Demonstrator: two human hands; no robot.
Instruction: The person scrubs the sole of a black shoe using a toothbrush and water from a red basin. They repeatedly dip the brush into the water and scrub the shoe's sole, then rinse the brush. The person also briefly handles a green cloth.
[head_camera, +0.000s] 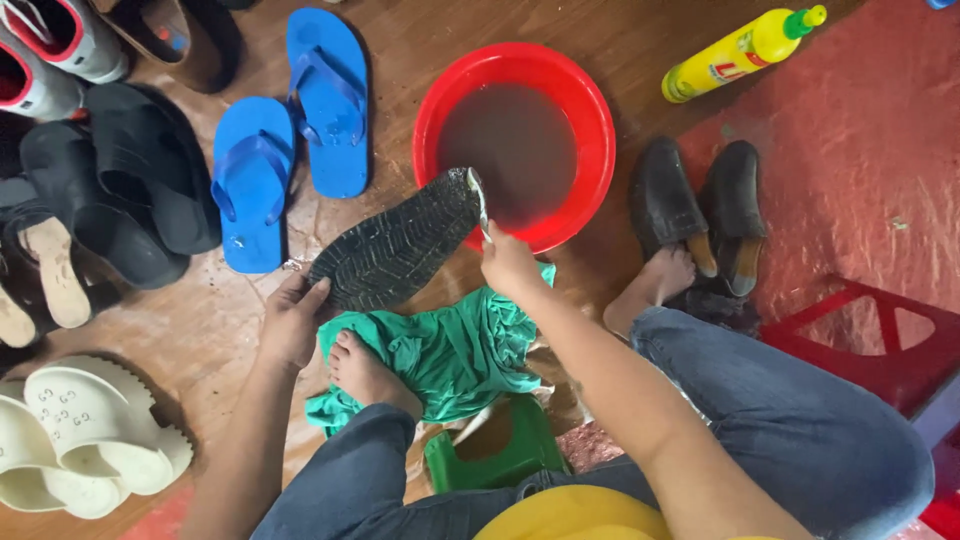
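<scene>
Head view, hands: left hand closed around heel end of dark shoe, sole turned up; right hand gripping thin pale brush at toe end of same shoe.
Head view, shoe: held tilted between both hands, toe just over near rim of red basin, heel lower toward left hand.
Head view, basin: round, on wooden floor, filled with brown cloudy water.
Head view, below hands: green cloth crumpled on floor, bare left foot resting on its edge; green plastic stool partly under legs in blue jeans.
Head view, right side: bare right foot touching pair of dark leather shoes just beside basin; yellow bottle with green cap lying farther up; red plastic stool at right edge.
Head view, left side: two blue flip-flops near basin; black sandals beside them; white clogs at lower left, well apart from hands.
</scene>
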